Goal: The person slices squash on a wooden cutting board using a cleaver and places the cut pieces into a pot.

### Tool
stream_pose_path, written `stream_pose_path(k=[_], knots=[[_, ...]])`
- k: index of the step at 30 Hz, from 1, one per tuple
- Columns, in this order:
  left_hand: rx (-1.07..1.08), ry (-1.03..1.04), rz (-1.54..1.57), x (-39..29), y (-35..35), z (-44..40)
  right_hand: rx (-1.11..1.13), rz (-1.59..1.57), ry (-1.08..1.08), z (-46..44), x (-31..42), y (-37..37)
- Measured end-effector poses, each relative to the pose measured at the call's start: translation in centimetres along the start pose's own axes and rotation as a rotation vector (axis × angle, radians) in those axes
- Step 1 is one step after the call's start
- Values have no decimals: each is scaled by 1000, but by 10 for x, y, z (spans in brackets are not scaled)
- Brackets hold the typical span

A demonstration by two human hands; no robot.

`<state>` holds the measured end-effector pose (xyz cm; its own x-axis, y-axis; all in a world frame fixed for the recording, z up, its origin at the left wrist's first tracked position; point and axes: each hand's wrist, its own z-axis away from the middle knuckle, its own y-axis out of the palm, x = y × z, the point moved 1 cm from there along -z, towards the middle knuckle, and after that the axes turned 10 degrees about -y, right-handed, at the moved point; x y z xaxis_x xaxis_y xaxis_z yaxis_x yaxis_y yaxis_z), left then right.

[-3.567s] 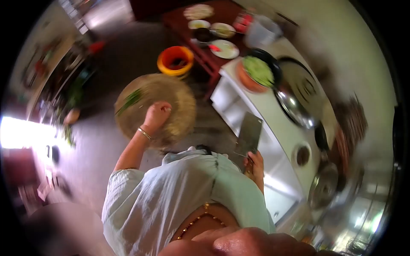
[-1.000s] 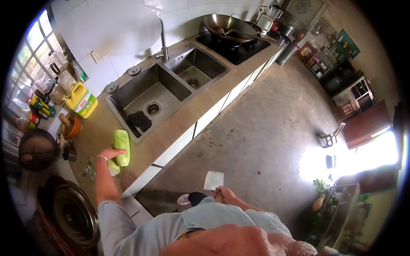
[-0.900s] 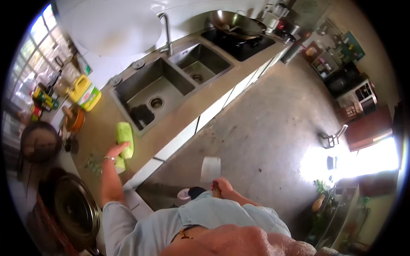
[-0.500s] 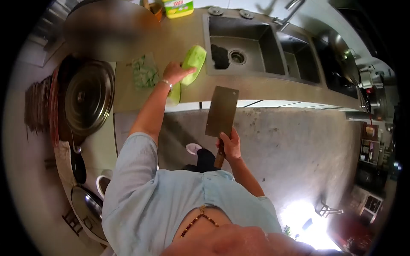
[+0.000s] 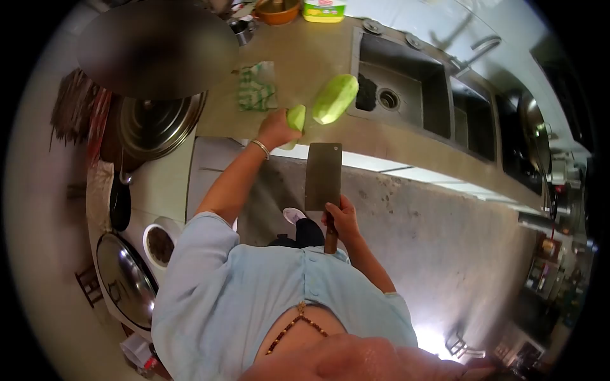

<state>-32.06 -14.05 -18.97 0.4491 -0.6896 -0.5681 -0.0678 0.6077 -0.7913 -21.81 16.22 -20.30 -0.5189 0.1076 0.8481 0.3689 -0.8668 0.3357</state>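
My left hand is closed around a pale green piece of peeled gourd at the counter's front edge. To its right, a larger peeled gourd lies on the counter close to the sink. My right hand grips the wooden handle of a cleaver in front of my body. The broad blade points away from me, just short of the counter edge. A green and white checked cloth lies on the counter beyond my left hand.
A double-basin sink with a faucet is set in the counter on the right. At the back stand an orange bowl and a yellow-labelled bottle. On the left is a large metal lid. A dark blurred round shape covers the upper left.
My left hand has left the larger gourd and taken hold of the smaller piece. The cleaver stays in my right hand, its blade now more upright. The view has shifted.
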Motion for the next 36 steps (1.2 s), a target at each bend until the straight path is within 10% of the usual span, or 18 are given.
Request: stream_pose_path(k=[3, 8, 13, 22, 36], knots=[[-83, -102, 209, 16, -2, 23, 73, 41, -12, -2, 6, 5], [421, -439, 1682, 64, -47, 103, 229, 68, 65, -17, 9, 36], [186, -216, 2035, 101, -115, 218, 531, 224, 167, -37, 4, 104], [-659, 76, 2171, 129, -145, 479, 1368, 509, 127, 24, -25, 246], [-2167, -449, 1890, -18, 132, 876, 2525, 744, -161, 330, -160, 315]])
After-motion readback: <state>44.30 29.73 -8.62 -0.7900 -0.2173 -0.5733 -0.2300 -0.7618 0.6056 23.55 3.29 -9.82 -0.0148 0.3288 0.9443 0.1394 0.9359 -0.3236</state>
